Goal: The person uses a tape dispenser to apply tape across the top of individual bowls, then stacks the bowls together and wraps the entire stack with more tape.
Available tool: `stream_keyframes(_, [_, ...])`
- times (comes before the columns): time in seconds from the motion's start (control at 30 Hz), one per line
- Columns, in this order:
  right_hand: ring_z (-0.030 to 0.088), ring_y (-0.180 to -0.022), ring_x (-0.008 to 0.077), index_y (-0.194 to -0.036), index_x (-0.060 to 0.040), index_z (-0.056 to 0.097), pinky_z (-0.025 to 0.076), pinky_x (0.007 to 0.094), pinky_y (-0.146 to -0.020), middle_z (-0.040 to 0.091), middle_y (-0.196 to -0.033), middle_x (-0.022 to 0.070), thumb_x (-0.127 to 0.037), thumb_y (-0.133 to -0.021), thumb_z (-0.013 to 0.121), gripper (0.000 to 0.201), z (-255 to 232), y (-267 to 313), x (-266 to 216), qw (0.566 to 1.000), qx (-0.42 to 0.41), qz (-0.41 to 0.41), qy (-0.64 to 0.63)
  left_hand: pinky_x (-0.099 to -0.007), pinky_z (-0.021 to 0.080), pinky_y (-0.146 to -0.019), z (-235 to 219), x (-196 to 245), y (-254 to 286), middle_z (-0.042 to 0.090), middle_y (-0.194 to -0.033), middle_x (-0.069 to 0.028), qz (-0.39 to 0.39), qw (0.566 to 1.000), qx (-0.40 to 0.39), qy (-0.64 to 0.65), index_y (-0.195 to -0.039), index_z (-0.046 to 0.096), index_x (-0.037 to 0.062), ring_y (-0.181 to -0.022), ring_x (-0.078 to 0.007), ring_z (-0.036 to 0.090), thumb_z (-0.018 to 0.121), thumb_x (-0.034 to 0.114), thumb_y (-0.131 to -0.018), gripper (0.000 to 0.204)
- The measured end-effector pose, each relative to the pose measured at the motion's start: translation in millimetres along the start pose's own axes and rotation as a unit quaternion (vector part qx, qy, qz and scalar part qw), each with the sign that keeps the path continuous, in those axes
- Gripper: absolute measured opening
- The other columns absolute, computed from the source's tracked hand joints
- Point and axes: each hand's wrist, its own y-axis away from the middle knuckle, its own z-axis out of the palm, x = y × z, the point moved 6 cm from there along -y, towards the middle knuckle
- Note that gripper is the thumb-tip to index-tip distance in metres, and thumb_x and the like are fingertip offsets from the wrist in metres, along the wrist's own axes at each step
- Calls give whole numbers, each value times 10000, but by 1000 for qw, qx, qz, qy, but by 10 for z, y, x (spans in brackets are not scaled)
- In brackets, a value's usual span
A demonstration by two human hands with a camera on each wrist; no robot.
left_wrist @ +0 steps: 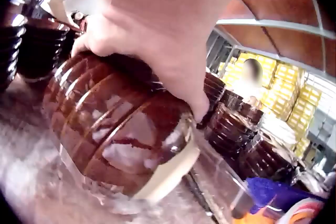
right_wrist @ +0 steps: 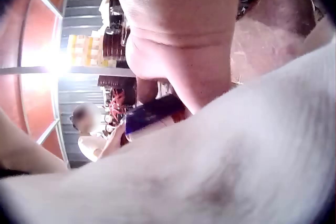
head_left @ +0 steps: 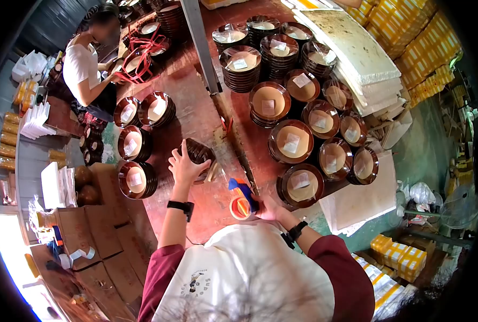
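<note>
Room: corrugated metal [right_wrist: 79, 98] is walling the workshop, and boxes banded in yellow tape [head_left: 394, 27] are piling up beyond foam slabs [head_left: 351, 48].
Table: its worn reddish top [head_left: 196, 118] is carrying many upright piles of bowls [head_left: 291, 141], glossy dark brown outside, tan inside, most with white slips.
Bowl stack: it [head_left: 198, 152] is lying on its side near the table's front; the left wrist view is revealing ribbed, shiny walls and a pale end that the head view is barely showing.
Left hand: it [head_left: 188, 167] is spreading its fingers and thumb across the bowl stack, gripping it from above.
Right hand: it [head_left: 269, 208] is gripping a blue-and-orange tape dispenser [head_left: 242, 197]; the right wrist view is hiding most fingers behind pale cloth [right_wrist: 210, 171].
Clear strip: only the left wrist view is plainly showing this see-through band [left_wrist: 218, 174] between bowl stack and tape dispenser.
Other person: someone in white [head_left: 83, 70] is handling red straps [head_left: 142, 59].
</note>
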Motion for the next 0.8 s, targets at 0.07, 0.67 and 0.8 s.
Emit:
stream_keyframes(0.07, [679,-968,192,-1231,-54,601,535,350,-878,698,-1114,62,-275,-1011,627,313,159,-32,-76,1000,-11,-23,11,-610,434,-983,66,-12,56,410,-1405,-237,-67,998,15,1,-1599,258,193,-1228,-474,468,838,635,-633,1209])
stream_keyframes(0.67, [690,-1009,191,-1205,-48,624,538,348,-921,712,-1128,59,-234,-1007,625,272,40,-318,-160,1000,-10,-9,27,-677,450,-981,-21,344,38,393,-1545,-82,375,901,-120,-180,-1534,370,115,-1473,-416,279,900,605,-510,1253])
stream_keyframes(0.8, [681,-1042,209,-1239,-37,603,537,375,-950,703,-1151,80,-268,-1027,597,314,46,-430,-266,995,-57,-65,-42,-589,488,-982,-33,178,-65,406,-1518,-107,303,940,-80,-135,-1508,382,79,-1453,-389,316,924,568,-500,1245])
